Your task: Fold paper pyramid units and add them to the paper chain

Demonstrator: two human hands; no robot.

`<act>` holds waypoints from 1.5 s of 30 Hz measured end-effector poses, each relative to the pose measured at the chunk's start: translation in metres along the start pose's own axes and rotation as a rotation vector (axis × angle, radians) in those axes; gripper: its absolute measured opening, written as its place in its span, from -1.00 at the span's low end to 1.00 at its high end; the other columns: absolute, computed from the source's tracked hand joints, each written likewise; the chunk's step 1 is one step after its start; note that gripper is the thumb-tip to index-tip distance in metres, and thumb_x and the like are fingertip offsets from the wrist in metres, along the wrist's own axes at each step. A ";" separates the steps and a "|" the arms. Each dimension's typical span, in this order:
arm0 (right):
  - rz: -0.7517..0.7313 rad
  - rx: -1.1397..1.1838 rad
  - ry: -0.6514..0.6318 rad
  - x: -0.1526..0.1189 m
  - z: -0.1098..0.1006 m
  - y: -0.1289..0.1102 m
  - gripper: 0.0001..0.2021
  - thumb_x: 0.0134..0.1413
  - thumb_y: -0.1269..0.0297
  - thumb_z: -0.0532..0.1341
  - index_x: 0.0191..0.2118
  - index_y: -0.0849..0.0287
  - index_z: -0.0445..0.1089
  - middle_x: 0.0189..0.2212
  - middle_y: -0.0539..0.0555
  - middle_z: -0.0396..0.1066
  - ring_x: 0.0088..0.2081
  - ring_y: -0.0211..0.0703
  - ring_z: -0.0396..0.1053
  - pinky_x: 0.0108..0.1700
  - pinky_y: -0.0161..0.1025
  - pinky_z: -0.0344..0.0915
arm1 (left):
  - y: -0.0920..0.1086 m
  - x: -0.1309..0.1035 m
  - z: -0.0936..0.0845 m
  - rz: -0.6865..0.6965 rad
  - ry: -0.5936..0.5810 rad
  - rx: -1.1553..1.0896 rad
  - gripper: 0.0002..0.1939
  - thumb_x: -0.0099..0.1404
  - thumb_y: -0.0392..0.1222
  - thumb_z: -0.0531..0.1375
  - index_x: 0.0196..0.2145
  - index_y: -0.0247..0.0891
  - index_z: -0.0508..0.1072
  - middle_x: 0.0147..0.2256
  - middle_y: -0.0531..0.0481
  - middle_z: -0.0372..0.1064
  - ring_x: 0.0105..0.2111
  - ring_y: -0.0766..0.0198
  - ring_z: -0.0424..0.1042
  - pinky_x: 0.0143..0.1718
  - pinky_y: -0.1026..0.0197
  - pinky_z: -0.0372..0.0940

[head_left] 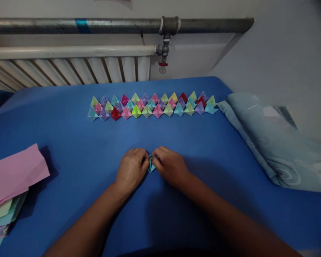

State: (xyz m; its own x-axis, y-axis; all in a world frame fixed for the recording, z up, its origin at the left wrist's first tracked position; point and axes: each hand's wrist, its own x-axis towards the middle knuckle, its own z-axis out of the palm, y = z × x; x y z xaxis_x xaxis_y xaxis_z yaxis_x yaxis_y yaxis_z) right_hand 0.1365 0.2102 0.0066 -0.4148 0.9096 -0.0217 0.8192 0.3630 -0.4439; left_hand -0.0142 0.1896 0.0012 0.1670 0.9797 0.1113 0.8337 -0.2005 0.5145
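Note:
A small light-blue folded paper piece [151, 166] is pinched between both hands over the middle of the blue surface. My left hand [131, 167] grips its left side with thumb and fingers closed. On its right side, my right hand [171, 165] pinches it in the same way. The fingers hide much of the paper's upper part. Beyond the hands, rows of folded paper pieces [157, 111] in pink, green, purple, blue, red and yellow stand packed side by side, their pointed tips up.
A stack of coloured paper sheets [16, 175], pink on top, lies at the left edge. To the right sits a folded light-blue patterned cloth [278, 142]. Behind the blue surface [77, 142] are a white radiator [69, 71] and a metal pipe [123, 26] with a red-handled valve [163, 64].

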 end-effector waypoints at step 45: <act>-0.472 0.176 0.171 -0.011 -0.012 0.030 -0.73 0.18 0.53 0.00 -0.22 0.12 0.41 -0.05 0.15 0.31 -0.19 -0.21 0.34 -0.14 -0.19 0.35 | -0.011 0.003 -0.011 -0.119 0.059 -0.484 -0.82 0.22 -0.18 0.11 -0.31 -0.24 0.49 -0.40 0.02 0.46 -0.45 0.33 0.37 -0.41 0.27 0.25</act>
State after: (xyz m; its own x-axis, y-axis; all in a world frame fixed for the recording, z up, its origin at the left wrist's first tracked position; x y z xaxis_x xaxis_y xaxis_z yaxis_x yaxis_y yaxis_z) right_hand 0.1699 0.2136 0.0044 -0.6393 0.6812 0.3569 0.4742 0.7145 -0.5143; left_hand -0.0283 0.1946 0.0050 0.0436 0.9967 0.0688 0.5030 -0.0814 0.8604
